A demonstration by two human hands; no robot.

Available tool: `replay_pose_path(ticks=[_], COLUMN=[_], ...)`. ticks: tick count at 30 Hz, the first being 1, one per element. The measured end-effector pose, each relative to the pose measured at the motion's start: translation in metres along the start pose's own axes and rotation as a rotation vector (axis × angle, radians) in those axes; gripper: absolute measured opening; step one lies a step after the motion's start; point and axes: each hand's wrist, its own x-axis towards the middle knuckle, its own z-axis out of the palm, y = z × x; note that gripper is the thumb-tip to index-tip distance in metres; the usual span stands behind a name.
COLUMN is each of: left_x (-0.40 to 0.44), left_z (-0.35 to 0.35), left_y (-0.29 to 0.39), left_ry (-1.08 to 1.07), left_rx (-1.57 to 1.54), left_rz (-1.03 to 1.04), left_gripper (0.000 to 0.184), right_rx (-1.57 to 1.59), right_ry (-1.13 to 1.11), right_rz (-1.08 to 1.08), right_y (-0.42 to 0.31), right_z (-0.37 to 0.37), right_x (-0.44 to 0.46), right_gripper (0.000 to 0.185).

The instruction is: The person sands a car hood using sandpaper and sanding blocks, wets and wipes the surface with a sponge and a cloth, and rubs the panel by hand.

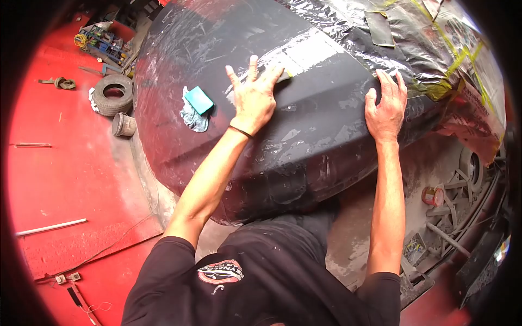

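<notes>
A dark, matte car hood [321,103] with pale smears and wet-looking patches fills the middle of the view. My left hand [254,100] lies palm down on it with fingers spread. By its rightmost fingertips a small dark piece with a yellow edge [286,76] shows; whether it is under the hand I cannot tell. Over on the hood's right side my right hand [386,108] rests, thumb apart from the fingers, close to the plastic sheeting [405,60]. A turquoise block [199,100] sits on a crumpled light-blue cloth [194,120], left of my left hand.
Yellow tape [462,57] crosses the sheeting. Along the floor at left are a tire [113,95], a bucket [124,125] and a white rod [51,227] by the red wall. Metal parts and a can [432,196] lie at right.
</notes>
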Motion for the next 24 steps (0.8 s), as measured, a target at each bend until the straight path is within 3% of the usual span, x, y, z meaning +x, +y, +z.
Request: replay_pose_path(ticks=[4, 8, 13, 16, 17, 21, 24], left_x=[-0.032, -0.049, 0.021, 0.032, 0.02, -0.046, -0.017], left_z=[-0.01, -0.016, -0.008, -0.011, -0.022, -0.026, -0.013], left_y=[0.023, -0.018, -0.005, -0.001, -0.005, -0.027, -0.019], left_ry=[-0.065, -0.046, -0.096, -0.047, -0.13, -0.115, -0.119], left_rx=[-0.051, -0.046, -0.003, -0.031, 0.021, -0.083, -0.048], left_rz=[0.158, 0.212, 0.312, 0.376, 0.393, 0.352, 0.334], left_gripper=[0.081, 0.08, 0.075, 0.076, 0.081, 0.092, 0.091], right_rx=[-0.006, -0.017, -0.021, -0.024, -0.023, -0.015, -0.013], right_ry=[-0.011, -0.018, -0.001, -0.012, -0.012, -0.008, -0.012], right_rz=[0.015, 0.022, 0.023, -0.004, -0.01, 0.031, 0.043], right_y=[-0.002, -0.002, -0.003, 0.0, 0.0, -0.003, -0.005], right_z=[-0.001, -0.001, 0.0, -0.002, -0.002, -0.001, 0.001], right_x=[0.0, 0.001, 0.0, 0.001, 0.001, 0.003, 0.003], right_gripper=[0.052, 0.051, 0.052, 0.052, 0.052, 0.052, 0.05])
